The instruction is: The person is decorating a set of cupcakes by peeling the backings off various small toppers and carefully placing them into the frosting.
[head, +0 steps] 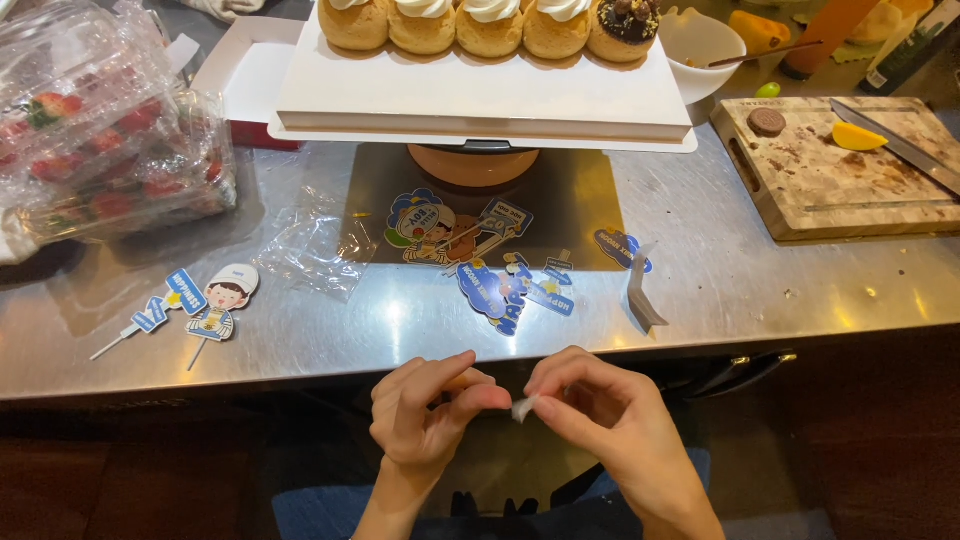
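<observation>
My left hand [425, 410] and right hand [600, 410] pinch one small white scrap [523, 407] together. Paper cake toppers [480, 260] lie at 12 o'clock on the steel desk [750, 290].

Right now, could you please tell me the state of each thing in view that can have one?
Left hand: pinching, fingertips meeting the right's.
Right hand: pinching a small white scrap.
Strawberry boxes: closed, stacked.
Cream puffs: lined up on the white board.
Paper toppers: lying flat on the steel table.
Knife: lying on the cutting board.
Plastic wrapper: crumpled.
</observation>
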